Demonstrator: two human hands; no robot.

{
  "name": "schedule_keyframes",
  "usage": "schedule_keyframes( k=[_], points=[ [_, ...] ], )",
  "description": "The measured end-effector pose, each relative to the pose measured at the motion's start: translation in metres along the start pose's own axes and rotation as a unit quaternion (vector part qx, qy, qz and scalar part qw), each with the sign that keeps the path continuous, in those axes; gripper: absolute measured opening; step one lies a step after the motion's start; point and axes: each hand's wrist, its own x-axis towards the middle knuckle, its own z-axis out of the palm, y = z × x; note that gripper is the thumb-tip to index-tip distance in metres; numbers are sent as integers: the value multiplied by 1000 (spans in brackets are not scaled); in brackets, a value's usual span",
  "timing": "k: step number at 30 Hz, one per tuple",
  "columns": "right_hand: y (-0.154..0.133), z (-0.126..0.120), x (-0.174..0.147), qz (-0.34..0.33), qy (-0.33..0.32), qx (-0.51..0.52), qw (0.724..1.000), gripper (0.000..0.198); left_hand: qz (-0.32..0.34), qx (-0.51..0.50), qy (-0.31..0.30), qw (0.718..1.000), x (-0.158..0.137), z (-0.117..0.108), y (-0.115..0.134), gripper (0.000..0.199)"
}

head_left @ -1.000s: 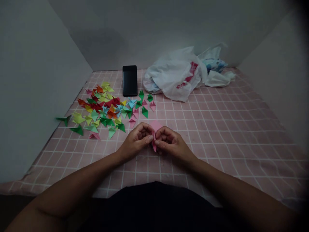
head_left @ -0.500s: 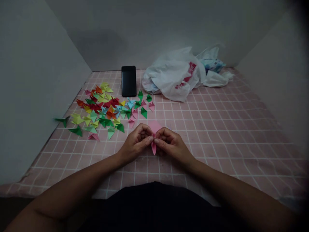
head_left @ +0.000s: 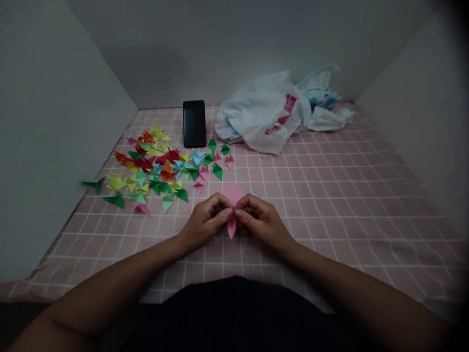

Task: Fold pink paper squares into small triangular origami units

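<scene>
At the centre of the frame, the left hand (head_left: 205, 220) and the right hand (head_left: 262, 220) together pinch a folded pink paper (head_left: 231, 229), its tip pointing toward the bottom edge. Colourful folded shapes (head_left: 169, 157) lie scattered centre-left, below a black phone (head_left: 194, 124).

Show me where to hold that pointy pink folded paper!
Probably pinch the pointed pink folded paper from left and right, where it narrows between the left hand and right hand; its leaf-shaped part sticks out uncovered on the near side.
</scene>
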Motion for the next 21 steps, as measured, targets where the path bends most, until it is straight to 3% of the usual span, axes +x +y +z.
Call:
schedule_keyframes(
  k=[12, 21],
  points=[
    [3, 1, -1, -24, 22, -72, 997, 19, 17, 63, 11, 998, 0, 1, -4, 17],
    [3, -1, -2, -36, 30, -80, 996, 15, -12, 26, 5, 1000, 1, 2, 1, 12]
  ],
)
